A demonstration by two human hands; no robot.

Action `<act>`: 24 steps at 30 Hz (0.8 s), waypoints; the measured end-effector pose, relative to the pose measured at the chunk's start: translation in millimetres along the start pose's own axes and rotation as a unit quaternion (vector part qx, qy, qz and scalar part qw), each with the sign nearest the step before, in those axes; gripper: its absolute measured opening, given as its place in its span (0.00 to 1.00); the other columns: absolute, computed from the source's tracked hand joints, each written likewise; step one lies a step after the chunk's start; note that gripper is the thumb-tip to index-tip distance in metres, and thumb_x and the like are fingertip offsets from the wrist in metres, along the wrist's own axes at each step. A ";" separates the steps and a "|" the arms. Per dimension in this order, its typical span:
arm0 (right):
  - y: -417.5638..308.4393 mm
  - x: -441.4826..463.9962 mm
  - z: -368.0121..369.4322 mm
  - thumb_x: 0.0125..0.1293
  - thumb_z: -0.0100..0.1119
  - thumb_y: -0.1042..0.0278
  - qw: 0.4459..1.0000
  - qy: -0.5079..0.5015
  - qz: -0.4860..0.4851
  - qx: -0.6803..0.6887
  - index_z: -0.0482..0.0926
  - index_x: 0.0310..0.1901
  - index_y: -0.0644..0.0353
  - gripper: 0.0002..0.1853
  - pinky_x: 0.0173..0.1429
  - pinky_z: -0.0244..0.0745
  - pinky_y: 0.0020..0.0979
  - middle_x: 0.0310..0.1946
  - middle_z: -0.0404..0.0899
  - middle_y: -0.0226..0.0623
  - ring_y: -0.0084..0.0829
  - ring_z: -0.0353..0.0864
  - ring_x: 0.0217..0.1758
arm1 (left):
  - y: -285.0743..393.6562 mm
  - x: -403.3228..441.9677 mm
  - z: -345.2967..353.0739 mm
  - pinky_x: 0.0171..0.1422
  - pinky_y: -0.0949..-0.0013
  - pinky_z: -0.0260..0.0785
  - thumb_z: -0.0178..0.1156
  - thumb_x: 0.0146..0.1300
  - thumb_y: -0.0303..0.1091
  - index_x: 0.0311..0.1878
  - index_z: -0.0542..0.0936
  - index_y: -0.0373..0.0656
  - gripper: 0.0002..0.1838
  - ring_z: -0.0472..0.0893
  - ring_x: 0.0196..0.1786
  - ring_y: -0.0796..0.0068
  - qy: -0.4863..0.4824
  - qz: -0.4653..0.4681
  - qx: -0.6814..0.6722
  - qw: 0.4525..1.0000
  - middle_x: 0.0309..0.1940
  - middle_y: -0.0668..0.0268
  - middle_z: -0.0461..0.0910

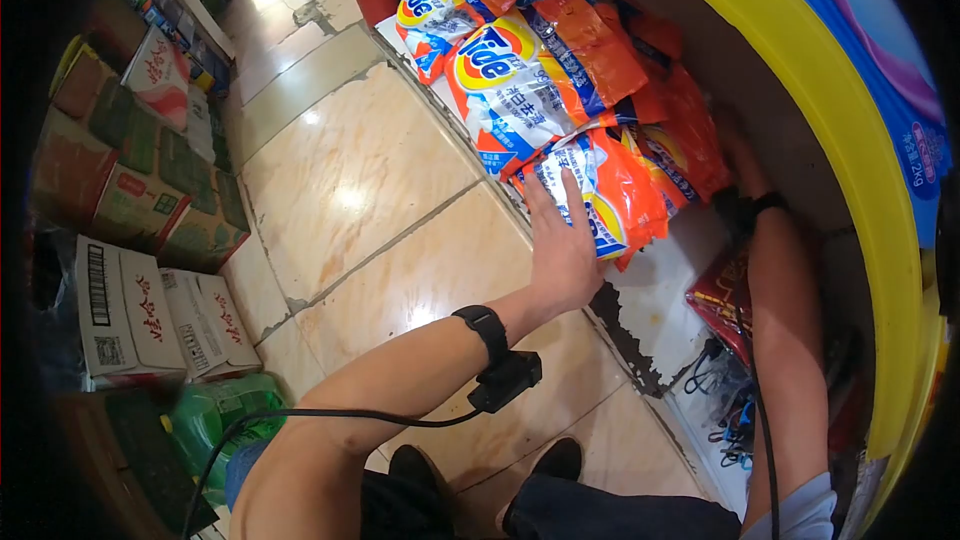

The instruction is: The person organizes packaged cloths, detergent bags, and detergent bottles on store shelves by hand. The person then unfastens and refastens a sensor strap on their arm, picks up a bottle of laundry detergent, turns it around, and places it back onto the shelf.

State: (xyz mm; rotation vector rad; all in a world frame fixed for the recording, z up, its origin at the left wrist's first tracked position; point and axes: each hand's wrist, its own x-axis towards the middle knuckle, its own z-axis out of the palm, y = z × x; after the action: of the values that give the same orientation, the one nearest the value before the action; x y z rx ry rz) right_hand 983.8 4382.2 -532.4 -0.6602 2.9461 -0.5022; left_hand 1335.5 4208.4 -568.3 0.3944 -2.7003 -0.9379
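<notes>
Several orange laundry detergent bags (500, 65) printed "Tide" lie piled on the low white shelf. My left hand (565, 250) rests flat against the front of the nearest detergent bag (612, 175), its fingers stretched out. Behind the pile, my right hand (738, 155) reaches into shadow beside the back of the bags. Its fingers are hidden, so I cannot see whether it grips anything. Each wrist wears a black strap; the strap (482, 335) on the left one carries a small black device with a cable.
A yellow shelf edge (840, 90) curves above my right arm. Below that arm are a dark red package (722, 305) and tangled cords (728, 410). White cartons (130, 310) and green bottles (215, 425) line the left side. Tiled floor (350, 160) runs between.
</notes>
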 end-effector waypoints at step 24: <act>-14.1 -99.4 -28.8 0.68 0.59 0.57 0.992 0.090 -0.079 -0.042 0.71 0.65 0.65 0.28 0.63 0.73 0.43 0.58 0.78 0.59 0.53 0.79 0.61 | 5.8 -9.5 6.9 0.77 0.34 0.42 0.78 0.47 0.37 0.81 0.44 0.48 0.64 0.39 0.74 0.16 0.012 0.049 -0.020 0.999 0.71 0.21 0.35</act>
State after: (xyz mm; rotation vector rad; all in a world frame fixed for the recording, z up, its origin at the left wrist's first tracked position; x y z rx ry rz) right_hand 1075.0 4421.2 -499.8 -0.9095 3.1146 -0.4750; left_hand 1341.2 4219.8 -571.4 0.2604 -2.6489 -0.9509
